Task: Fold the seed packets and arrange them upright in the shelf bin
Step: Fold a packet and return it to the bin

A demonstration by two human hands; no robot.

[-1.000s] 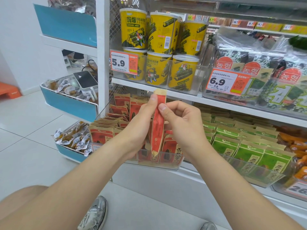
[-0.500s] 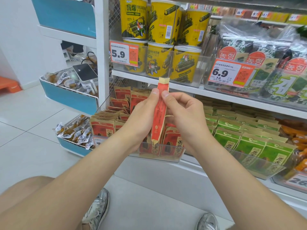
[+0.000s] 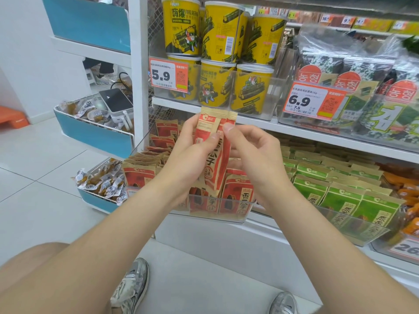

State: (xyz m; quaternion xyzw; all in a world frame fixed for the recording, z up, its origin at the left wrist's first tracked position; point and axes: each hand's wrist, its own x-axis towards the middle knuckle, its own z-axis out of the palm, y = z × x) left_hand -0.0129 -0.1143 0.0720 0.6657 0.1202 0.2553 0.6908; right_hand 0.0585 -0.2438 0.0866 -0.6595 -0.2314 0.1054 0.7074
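The red-and-kraft paper seed packet [image 3: 214,155] stands upright between both hands, in the air just in front of the white shelf edge [image 3: 317,132]. Its lower end hangs just above the front row of the bin. The left hand [image 3: 192,159] grips the packet's left side, with the thumb laid across its printed face and the fingers wrapped behind. The right hand [image 3: 254,152] pinches the right edge near the top, thumb tip on the front and curled fingers behind. The packet is flat and matte, with a crimped brown strip along its top and a lengthwise crease that turns its left part at an angle to the rest.

Below it sits the clear plastic shelf bin [image 3: 217,219], filled with matching red seed packets [image 3: 237,196] standing upright in rows. In the neighbouring clear bin [image 3: 353,236] to the right stand green-and-kraft packets [image 3: 340,193] of the same shape. On the shelf above, glossy yellow cylindrical tubs [image 3: 217,82] are stacked in two tiers inside a clear tray, behind an orange-and-white price label [image 3: 169,75] reading 5.9.
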